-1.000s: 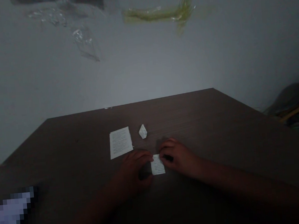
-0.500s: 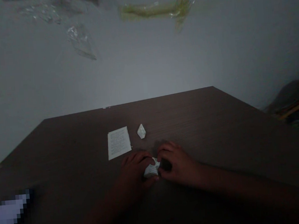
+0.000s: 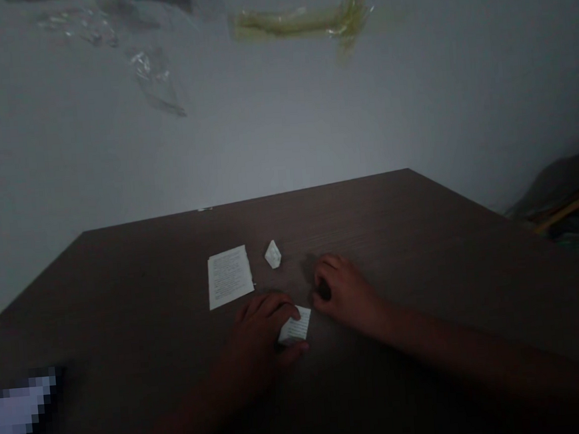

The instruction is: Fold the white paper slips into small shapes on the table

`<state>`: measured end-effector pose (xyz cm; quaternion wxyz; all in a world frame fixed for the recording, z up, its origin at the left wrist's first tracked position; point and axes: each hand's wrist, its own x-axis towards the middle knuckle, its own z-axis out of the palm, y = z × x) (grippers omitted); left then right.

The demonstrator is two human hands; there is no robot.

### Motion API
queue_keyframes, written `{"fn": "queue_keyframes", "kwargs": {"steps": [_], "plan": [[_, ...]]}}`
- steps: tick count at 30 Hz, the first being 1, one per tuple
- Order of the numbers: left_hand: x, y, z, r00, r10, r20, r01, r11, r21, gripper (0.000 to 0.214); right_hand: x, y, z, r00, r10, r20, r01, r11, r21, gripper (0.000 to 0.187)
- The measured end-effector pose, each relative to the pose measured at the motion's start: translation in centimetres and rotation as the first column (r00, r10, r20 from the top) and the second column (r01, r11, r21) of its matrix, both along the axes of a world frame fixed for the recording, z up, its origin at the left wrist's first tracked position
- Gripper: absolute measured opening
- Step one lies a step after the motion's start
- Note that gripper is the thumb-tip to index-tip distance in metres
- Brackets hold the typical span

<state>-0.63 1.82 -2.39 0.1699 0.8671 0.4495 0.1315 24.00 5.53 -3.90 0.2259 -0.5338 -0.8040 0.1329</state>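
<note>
While the small, nearly square paper (image 3: 302, 324) lies on the table (image 3: 395, 225) between both hands, the left hand (image 3: 263, 327) is nearer and holds its left side, thumb and forefinger moderately apart. The right hand (image 3: 345, 293) is just to its right, not touching, curled to a narrow gap; whether it grips something, I cannot tell.

- Paper (image 3: 301, 326) under the left hand (image 3: 262, 326): white, with dark lines of print.
- Sheet (image 3: 230, 276), beyond the grip and leftward: white too, rows of grey print.
- Folded piece (image 3: 273, 254), straight past the grip: whitish.
- Table (image 3: 370, 227) around the grip: dim brown, faintly grained.
- Wall (image 3: 287, 123), far behind: grey, yellow tape (image 3: 289, 22) on it.
</note>
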Motion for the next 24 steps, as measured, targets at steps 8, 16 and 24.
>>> {"fn": "queue_keyframes", "kwargs": {"steps": [8, 16, 24], "plan": [[0.3, -0.8, 1.1, 0.997, -0.01, -0.072, 0.014, 0.998, 0.059, 0.047, 0.6, -1.0, 0.5, 0.904, 0.427, -0.034, -0.422, 0.902, 0.097, 0.019], [-0.1, -0.1, 2.0, 0.996, -0.067, -0.062, 0.067, 0.998, -0.016, 0.052, -0.1, -2.0, -0.7, 0.89, 0.456, 0.022, -0.456, 0.885, 0.091, 0.035], [-0.9, -0.2, 0.1, 0.987, -0.135, 0.084, 0.128, 0.988, 0.088, 0.055, 0.2, -1.3, -0.6, 0.886, 0.463, -0.03, -0.463, 0.886, -0.01, 0.032]]}}
